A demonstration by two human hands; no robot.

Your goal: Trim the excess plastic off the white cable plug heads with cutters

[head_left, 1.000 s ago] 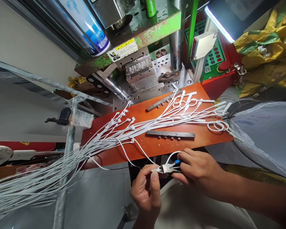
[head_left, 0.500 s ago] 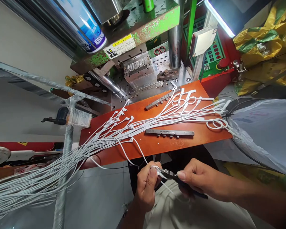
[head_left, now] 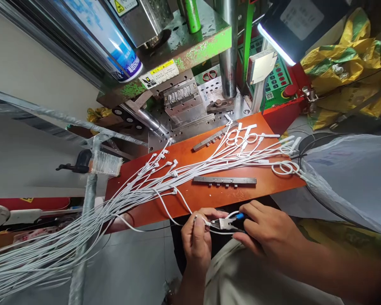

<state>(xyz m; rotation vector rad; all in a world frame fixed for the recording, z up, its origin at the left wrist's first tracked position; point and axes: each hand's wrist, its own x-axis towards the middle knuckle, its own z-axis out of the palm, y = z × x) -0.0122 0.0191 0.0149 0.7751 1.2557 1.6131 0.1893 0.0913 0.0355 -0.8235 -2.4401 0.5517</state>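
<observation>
My left hand point(head_left: 198, 237) pinches a white cable point(head_left: 184, 201) near its small connector end, just below the board's front edge. Wrapped around the handles of a pair of cutting pliers point(head_left: 224, 223), my right hand point(head_left: 265, 231) holds the tool level, its jaws pointing left at the cable end between my left fingers. One blue handle grip shows by the right forefinger. Whether the jaws touch the connector is too small to tell. A thick bundle of white cables point(head_left: 127, 199) lies across the orange board point(head_left: 193, 203), with a notched metal bar point(head_left: 225, 181) in front of it.
A second metal bar point(head_left: 211, 139) lies behind the cables. Beyond the board stands a green press point(head_left: 203, 44) with a metal mould point(head_left: 180, 99) and red-handled scissors point(head_left: 209, 75). A wrapped post point(head_left: 88, 203) rises at left; a plastic-lined bin point(head_left: 346, 169) stands at right.
The pliers have turned from slanting down to nearly level, and their handles have spread apart. My right hand has rolled over and moved slightly. The view has shifted a little.
</observation>
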